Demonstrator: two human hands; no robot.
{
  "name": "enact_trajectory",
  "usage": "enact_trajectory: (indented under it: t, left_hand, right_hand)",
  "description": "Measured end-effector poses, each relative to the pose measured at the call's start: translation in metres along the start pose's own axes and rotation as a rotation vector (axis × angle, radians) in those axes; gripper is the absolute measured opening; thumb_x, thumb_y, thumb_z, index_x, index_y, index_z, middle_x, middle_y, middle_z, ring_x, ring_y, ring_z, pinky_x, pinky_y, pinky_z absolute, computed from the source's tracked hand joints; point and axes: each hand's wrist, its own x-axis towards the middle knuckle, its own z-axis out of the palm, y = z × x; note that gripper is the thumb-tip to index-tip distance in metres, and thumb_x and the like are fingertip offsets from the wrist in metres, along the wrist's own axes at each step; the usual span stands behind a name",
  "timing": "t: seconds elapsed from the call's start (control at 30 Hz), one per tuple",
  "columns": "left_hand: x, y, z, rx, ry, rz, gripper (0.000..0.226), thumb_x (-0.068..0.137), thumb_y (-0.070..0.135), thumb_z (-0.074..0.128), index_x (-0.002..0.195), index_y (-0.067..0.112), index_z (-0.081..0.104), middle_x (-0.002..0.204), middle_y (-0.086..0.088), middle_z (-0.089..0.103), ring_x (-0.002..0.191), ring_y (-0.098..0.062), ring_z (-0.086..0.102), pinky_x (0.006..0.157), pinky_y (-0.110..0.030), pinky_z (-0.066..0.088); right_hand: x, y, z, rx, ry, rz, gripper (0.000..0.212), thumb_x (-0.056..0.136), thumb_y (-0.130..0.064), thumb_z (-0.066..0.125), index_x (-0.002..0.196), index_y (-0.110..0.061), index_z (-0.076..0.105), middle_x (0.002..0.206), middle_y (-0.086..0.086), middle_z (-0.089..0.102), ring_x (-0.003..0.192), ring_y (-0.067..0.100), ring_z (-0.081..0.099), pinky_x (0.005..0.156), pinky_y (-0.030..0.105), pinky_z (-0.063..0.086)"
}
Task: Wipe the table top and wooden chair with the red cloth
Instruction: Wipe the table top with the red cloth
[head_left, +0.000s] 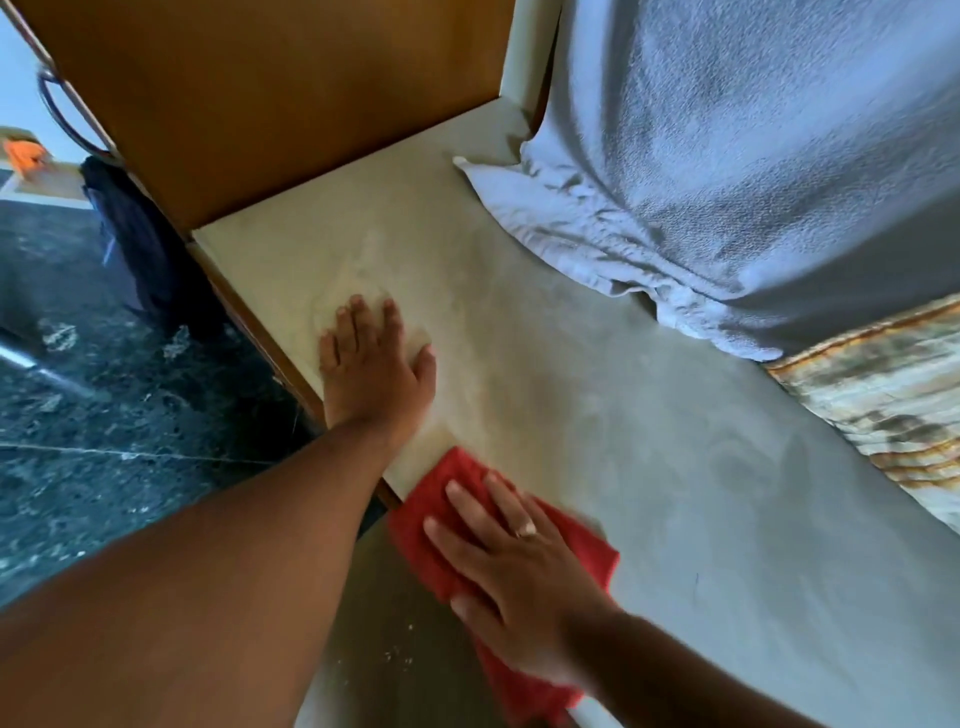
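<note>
The cream table top (597, 395) fills the middle of the head view and shows dusty smears. My right hand (514, 566) lies flat on the red cloth (426, 499), pressing it onto the table's near left edge; part of the cloth hangs over the edge. My left hand (374, 364) rests palm down on the bare table top further along the same edge, fingers spread, holding nothing. No wooden chair is recognisable in view.
A brown wooden panel (270, 104) stands upright at the table's far end. A grey-white towel (727, 182) and a patterned cloth (883, 400) lie on the table's right side. Dark marble floor (104, 415) and a dark bag (135, 234) are on the left.
</note>
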Motion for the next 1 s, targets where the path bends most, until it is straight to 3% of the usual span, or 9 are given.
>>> enact_trajectory:
  t: [0.13, 0.23, 0.3, 0.4, 0.5, 0.7, 0.8, 0.9, 1.0]
  left_hand:
    - [0.001, 0.002, -0.003, -0.009, 0.015, 0.010, 0.082, 0.088, 0.061, 0.012, 0.158, 0.019, 0.013, 0.165, -0.019, 0.011, 0.152, -0.034, 0.010, 0.121, -0.049, 0.008]
    - [0.004, -0.001, -0.002, 0.011, 0.006, 0.017, 0.080, 0.090, 0.061, 0.015, 0.158, 0.019, 0.013, 0.165, -0.020, 0.011, 0.152, -0.035, 0.011, 0.120, -0.050, 0.010]
    - [0.005, -0.003, -0.001, 0.015, -0.005, 0.023, 0.079, 0.092, 0.060, 0.019, 0.158, 0.018, 0.014, 0.165, -0.020, 0.012, 0.152, -0.036, 0.012, 0.120, -0.051, 0.010]
    - [0.000, -0.004, -0.002, 0.016, -0.004, 0.029, 0.076, 0.094, 0.057, 0.026, 0.158, 0.017, 0.017, 0.164, -0.022, 0.013, 0.151, -0.037, 0.013, 0.120, -0.052, 0.011]
    - [0.001, -0.001, -0.003, 0.026, 0.020, 0.036, 0.074, 0.096, 0.055, 0.029, 0.157, 0.014, 0.021, 0.162, -0.025, 0.017, 0.149, -0.041, 0.017, 0.119, -0.054, 0.014]
    - [0.004, 0.000, -0.001, 0.029, 0.035, 0.045, 0.074, 0.096, 0.056, 0.026, 0.156, 0.013, 0.020, 0.162, -0.026, 0.016, 0.149, -0.043, 0.016, 0.119, -0.055, 0.012]
    - [0.000, -0.001, -0.002, 0.029, 0.034, 0.038, 0.073, 0.097, 0.055, 0.029, 0.156, 0.013, 0.020, 0.163, -0.025, 0.015, 0.150, -0.041, 0.014, 0.119, -0.055, 0.012]
    - [-0.004, 0.003, -0.004, 0.032, 0.027, 0.026, 0.073, 0.098, 0.054, 0.030, 0.157, 0.014, 0.019, 0.164, -0.024, 0.012, 0.151, -0.040, 0.012, 0.120, -0.054, 0.011]
    - [-0.001, 0.007, -0.008, 0.073, -0.018, 0.022, 0.073, 0.099, 0.055, 0.028, 0.158, 0.014, 0.014, 0.164, -0.025, 0.007, 0.151, -0.041, 0.008, 0.121, -0.054, 0.008]
  right_hand:
    - [-0.045, 0.057, -0.005, -0.018, 0.014, -0.018, 0.066, 0.092, -0.058, 0.038, 0.150, -0.049, 0.009, 0.164, -0.011, 0.003, 0.151, 0.022, -0.001, 0.117, 0.048, 0.011]
    - [-0.032, 0.087, -0.022, 0.020, 0.120, 0.372, 0.063, 0.093, -0.056, 0.026, 0.152, -0.040, 0.009, 0.162, -0.001, 0.003, 0.150, 0.028, 0.000, 0.118, 0.052, 0.019]
    - [-0.019, 0.061, -0.009, -0.014, 0.191, 0.568, 0.061, 0.098, -0.057, 0.017, 0.154, -0.037, 0.004, 0.162, 0.000, 0.000, 0.150, 0.032, -0.003, 0.120, 0.053, 0.009]
    - [-0.061, 0.020, 0.024, -0.071, 0.146, 0.370, 0.062, 0.099, -0.059, 0.020, 0.154, -0.037, 0.006, 0.164, -0.001, 0.006, 0.150, 0.030, -0.002, 0.121, 0.049, 0.007]
    - [-0.146, 0.061, 0.024, -0.059, 0.082, 0.255, 0.061, 0.098, -0.054, 0.024, 0.154, -0.032, 0.014, 0.164, 0.002, 0.013, 0.150, 0.029, 0.005, 0.118, 0.048, 0.012]
    - [-0.138, 0.134, -0.001, 0.012, 0.248, 0.891, 0.064, 0.096, -0.043, 0.035, 0.154, -0.020, 0.022, 0.161, 0.014, 0.017, 0.149, 0.035, 0.007, 0.119, 0.050, 0.014]
    - [-0.104, 0.088, 0.014, -0.113, 0.174, 0.623, 0.066, 0.096, -0.047, 0.025, 0.155, -0.019, 0.014, 0.162, 0.010, 0.019, 0.150, 0.032, 0.002, 0.120, 0.051, 0.005]
    - [-0.163, 0.051, 0.041, -0.097, 0.121, 0.301, 0.063, 0.097, -0.052, 0.030, 0.155, -0.033, 0.013, 0.164, 0.002, 0.012, 0.150, 0.032, 0.004, 0.120, 0.052, 0.005]
    - [-0.222, 0.100, 0.037, -0.052, 0.132, 0.186, 0.065, 0.092, -0.041, 0.044, 0.153, -0.028, 0.026, 0.163, 0.007, 0.016, 0.148, 0.036, 0.013, 0.117, 0.052, 0.018]
